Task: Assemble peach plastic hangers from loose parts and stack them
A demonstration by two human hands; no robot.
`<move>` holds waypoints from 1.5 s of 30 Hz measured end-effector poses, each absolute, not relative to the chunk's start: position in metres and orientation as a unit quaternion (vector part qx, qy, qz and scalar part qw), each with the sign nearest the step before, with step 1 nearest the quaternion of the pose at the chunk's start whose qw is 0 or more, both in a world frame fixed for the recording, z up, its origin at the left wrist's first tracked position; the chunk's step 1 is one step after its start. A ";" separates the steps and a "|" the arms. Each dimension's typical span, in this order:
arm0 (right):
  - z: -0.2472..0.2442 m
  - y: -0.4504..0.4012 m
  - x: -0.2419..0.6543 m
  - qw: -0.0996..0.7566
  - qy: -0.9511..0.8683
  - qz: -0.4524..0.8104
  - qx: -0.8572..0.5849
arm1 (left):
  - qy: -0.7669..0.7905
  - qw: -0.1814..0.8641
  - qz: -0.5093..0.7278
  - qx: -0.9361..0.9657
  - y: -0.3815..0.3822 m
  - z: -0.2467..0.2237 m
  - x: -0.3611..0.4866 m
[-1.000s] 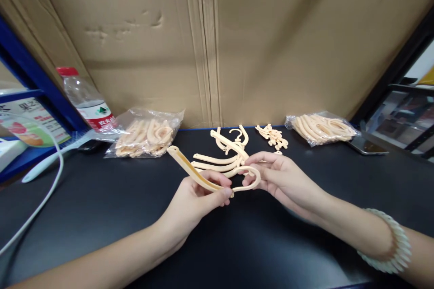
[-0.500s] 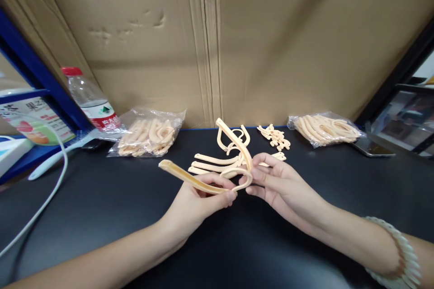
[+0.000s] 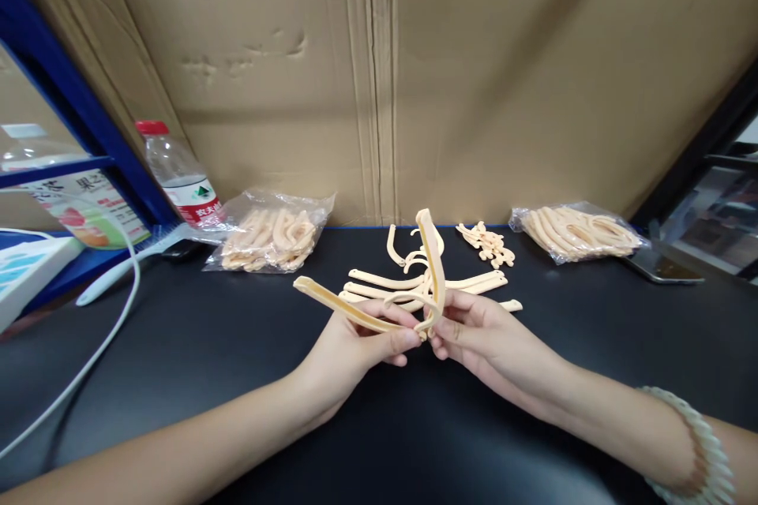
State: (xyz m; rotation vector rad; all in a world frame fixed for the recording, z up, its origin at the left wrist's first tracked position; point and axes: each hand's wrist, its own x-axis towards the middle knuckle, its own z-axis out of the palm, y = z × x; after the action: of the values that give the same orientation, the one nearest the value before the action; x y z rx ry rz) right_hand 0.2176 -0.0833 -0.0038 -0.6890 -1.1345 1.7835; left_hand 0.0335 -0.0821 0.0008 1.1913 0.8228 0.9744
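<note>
Low in the middle, my left hand (image 3: 367,343) pinches the inner end of a beige hanger arm (image 3: 340,305) that points up and left. My right hand (image 3: 474,327) holds a second beige hanger arm (image 3: 437,260), which stands nearly upright, beside a curved hook (image 3: 408,297). The held pieces meet between my fingertips; how they join there is partly hidden. Right behind them on the black table lie several stacked beige hangers (image 3: 379,279). Farther back is another hanger (image 3: 394,246), with a pile of small beige pieces (image 3: 485,243) to its right.
On the left stand a red-capped bottle (image 3: 183,181), a clear bag of beige parts (image 3: 272,237), a light blue brush (image 3: 127,264) and a white cable (image 3: 121,316). On the right, another bag (image 3: 580,230) overlaps a phone (image 3: 666,264). Cardboard (image 3: 503,79) rises behind.
The right hanger arm has swung from leaning left to nearly upright, and its inner end has come close to my left fingertips. My right hand has shifted slightly lower. The view has moved a little left.
</note>
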 end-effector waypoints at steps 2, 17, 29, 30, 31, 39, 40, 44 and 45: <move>-0.004 -0.083 0.220 0.439 -0.477 0.707 -0.284 | 0.348 0.652 0.427 0.521 -0.081 0.001 0.033; 0.001 -0.082 0.225 0.440 -0.554 0.648 -0.283 | 0.327 0.666 0.411 0.530 -0.083 0.005 0.030; 0.004 -0.082 0.223 0.443 -0.567 0.632 -0.287 | 0.321 0.665 0.433 0.517 -0.084 0.005 0.032; 0.004 -0.082 0.223 0.442 -0.567 0.632 -0.288 | 0.317 0.670 0.436 0.511 -0.085 0.005 0.033; 0.004 -0.082 0.222 0.443 -0.567 0.632 -0.288 | 0.311 0.677 0.439 0.503 -0.086 0.006 0.033; 0.008 -0.085 0.216 0.476 -0.565 0.608 -0.289 | 0.290 0.727 0.453 0.428 -0.091 0.003 0.036; 0.009 -0.085 0.216 0.478 -0.565 0.607 -0.289 | 0.289 0.729 0.454 0.422 -0.091 0.003 0.036; 0.008 -0.085 0.215 0.482 -0.559 0.608 -0.293 | 0.277 0.745 0.445 0.412 -0.091 0.002 0.037; 0.008 -0.086 0.215 0.485 -0.555 0.608 -0.295 | 0.274 0.749 0.441 0.412 -0.091 0.002 0.038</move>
State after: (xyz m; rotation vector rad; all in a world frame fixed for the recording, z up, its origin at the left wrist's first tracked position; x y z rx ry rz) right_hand 0.2147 -0.0856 0.0080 -0.7186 -1.3507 1.4796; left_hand 0.0375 -0.0912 0.0019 0.9002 0.5993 0.9632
